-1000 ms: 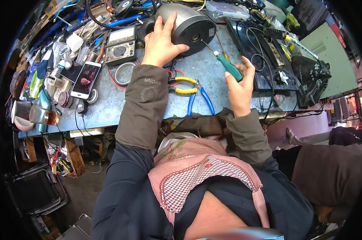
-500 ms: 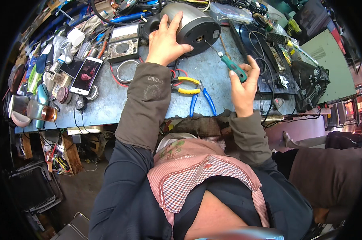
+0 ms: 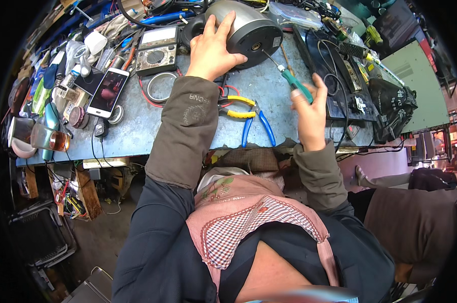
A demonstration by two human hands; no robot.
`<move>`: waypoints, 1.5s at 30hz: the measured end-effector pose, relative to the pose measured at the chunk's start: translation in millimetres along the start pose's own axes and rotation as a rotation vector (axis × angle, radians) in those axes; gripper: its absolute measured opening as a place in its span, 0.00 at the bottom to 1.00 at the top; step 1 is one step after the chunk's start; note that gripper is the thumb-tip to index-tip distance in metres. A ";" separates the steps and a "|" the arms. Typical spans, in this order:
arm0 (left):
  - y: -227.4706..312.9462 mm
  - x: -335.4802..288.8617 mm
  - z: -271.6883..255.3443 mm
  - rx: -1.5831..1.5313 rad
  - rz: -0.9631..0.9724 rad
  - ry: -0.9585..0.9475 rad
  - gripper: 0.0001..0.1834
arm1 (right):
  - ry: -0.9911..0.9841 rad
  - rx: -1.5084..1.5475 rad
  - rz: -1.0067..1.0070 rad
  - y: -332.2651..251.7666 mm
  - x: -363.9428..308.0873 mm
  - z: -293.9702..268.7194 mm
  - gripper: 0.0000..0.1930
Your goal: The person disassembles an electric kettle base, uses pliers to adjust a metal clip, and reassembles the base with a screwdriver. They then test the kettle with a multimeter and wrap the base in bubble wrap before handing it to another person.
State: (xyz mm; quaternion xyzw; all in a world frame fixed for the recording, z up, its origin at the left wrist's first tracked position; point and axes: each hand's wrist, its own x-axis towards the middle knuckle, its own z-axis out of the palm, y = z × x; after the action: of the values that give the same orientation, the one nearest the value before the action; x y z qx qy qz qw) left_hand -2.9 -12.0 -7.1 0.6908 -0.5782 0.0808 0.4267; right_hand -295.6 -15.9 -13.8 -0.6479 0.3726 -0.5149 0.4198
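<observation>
**At the bench's far edge: kettle tipped over, screwdriver at its base**

Kettle (image 3: pixel 246 25) lies on its side on the worn blue bench (image 3: pixel 284 121), its underside turned toward the person. Body brushed silver metal, rounded; base (image 3: pixel 266 35) flat black disc, round brass-toned centre, small pale label near rim. Left hand (image 3: pixel 212 53) spread over the body, thumb down by the base, bracing it. Right hand (image 3: pixel 312 111) grasps the screwdriver (image 3: pixel 294 83) by its ribbed green handle; thin metal shaft reaches the base beside its centre, exact tip seating too small to tell. Nearby: yellow-and-blue pliers (image 3: pixel 241 114), boxy scuffed multimeter (image 3: pixel 157 56).
</observation>
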 end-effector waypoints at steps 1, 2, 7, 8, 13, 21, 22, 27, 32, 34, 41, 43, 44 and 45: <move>0.9 0.2 -1.1 0.008 0.002 -0.005 0.68 | -0.032 -0.391 -0.398 13.2 5.4 -7.0 0.33; 0.5 1.1 -3.5 0.020 0.005 -0.004 0.68 | 0.005 -0.712 -0.671 14.5 12.6 -9.2 0.32; -0.3 -0.3 -3.4 0.008 -0.002 -0.005 0.67 | -0.052 0.056 0.124 6.7 5.4 -4.5 0.30; 0.1 -0.4 -4.1 0.007 -0.007 -0.011 0.67 | -0.021 -0.068 -0.036 7.2 2.3 -0.7 0.29; 0.9 0.6 -6.0 -0.010 -0.023 -0.022 0.68 | -0.232 0.428 0.361 25.6 20.2 -24.0 0.23; -0.6 -0.6 -2.9 -0.013 -0.018 -0.018 0.68 | -0.050 0.012 0.076 20.6 17.2 -10.1 0.24; 0.2 -0.3 -4.8 -0.006 -0.027 -0.026 0.68 | -0.113 0.201 0.228 19.9 18.6 -16.8 0.25; 2.6 0.1 -5.1 0.004 -0.033 -0.036 0.68 | 0.002 -0.388 -0.377 15.9 11.1 -5.0 0.24; 1.2 0.7 -5.4 0.008 -0.037 -0.033 0.68 | -0.091 0.345 0.433 8.7 12.8 -3.4 0.19; -1.4 1.1 -5.3 0.014 -0.023 -0.009 0.68 | -0.084 0.596 0.633 5.9 14.0 -4.8 0.20; -5.2 0.0 -1.0 -0.038 -0.010 -0.016 0.68 | -0.019 0.077 0.193 6.0 12.8 5.9 0.18; -8.1 0.9 -2.8 -0.034 -0.013 -0.016 0.68 | 0.057 0.578 0.723 -9.0 23.4 1.3 0.18; -6.7 4.9 -5.3 -0.034 -0.009 -0.013 0.68 | -0.089 0.755 0.875 -6.4 36.0 -10.2 0.19; -0.9 3.9 -10.0 -0.025 -0.038 -0.026 0.68 | -0.124 0.736 0.762 -1.4 32.4 -15.1 0.18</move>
State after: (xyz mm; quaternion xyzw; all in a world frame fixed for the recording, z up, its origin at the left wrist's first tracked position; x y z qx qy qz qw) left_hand 2.9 -8.0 1.1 0.6973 -0.5715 0.0564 0.4289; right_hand -304.1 -47.5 0.8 -0.3059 0.3508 -0.3831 0.7979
